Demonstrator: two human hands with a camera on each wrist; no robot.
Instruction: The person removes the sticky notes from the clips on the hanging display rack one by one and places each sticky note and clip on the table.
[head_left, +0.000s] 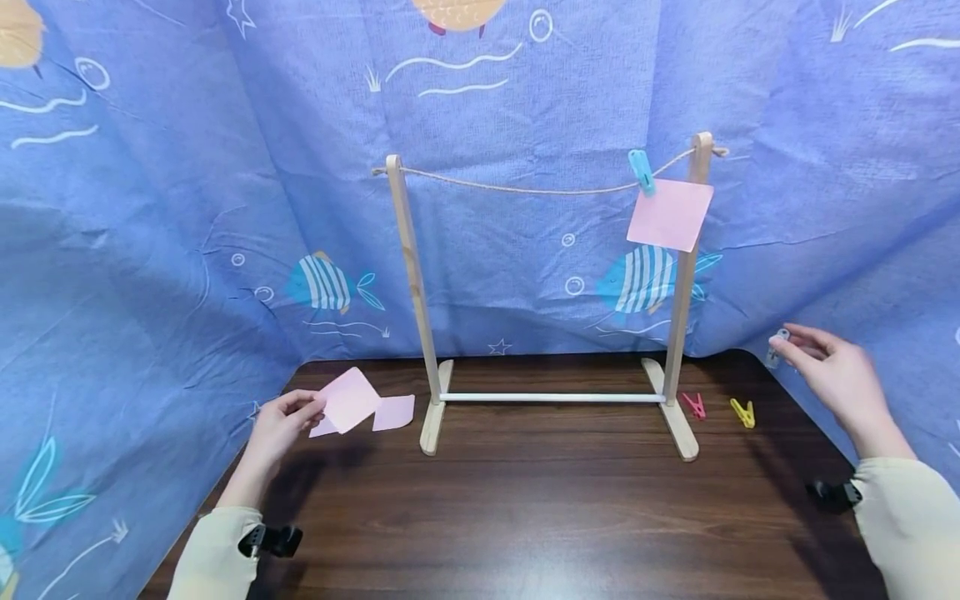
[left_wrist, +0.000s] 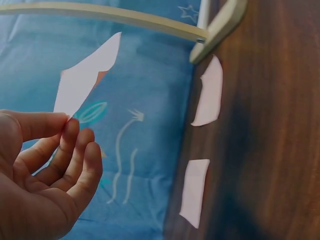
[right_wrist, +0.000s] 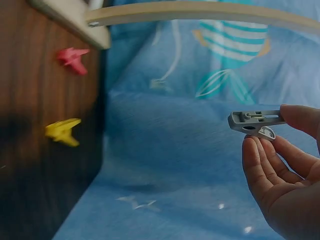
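"Cream sleeves (head_left: 213, 554) fill the near left and near right, each with a black wrist device (head_left: 272, 541). What are the hands doing?"

"Both grasp something. The left hand (head_left: 279, 423) pinches a pink sheet (head_left: 350, 402) by its edge, between thumb and fingers. The paper is up off the brown worktop (head_left: 525, 500), just right of the fingertips."

"And the right hand (head_left: 843, 382)?"

"It pinches a grey clothespin (right_wrist: 255, 119) between thumb and fingertips, held up on the right, well apart from the paper."

"Anything lying near them?"

"On the left, a half-hidden sheet (head_left: 321, 428) shows behind the held one, and another sheet (head_left: 394, 413) lies to its right. On the other side, a yellow clothespin (head_left: 744, 413) lies left of the right hand, and a red clothespin (head_left: 695, 406) is farther left, beside the wooden stand (head_left: 414, 275)."

"So the stand is between the hands?"

"Between and beyond: two posts, a white rod (head_left: 551, 398) low down, a sagging cord (head_left: 517, 190) on top. Near its right end, a light-blue clothespin (head_left: 641, 172) grips a hanging sheet (head_left: 671, 215), tilted."

"And farthest?"

"Blue fabric (head_left: 487, 275), printed with striped fish."
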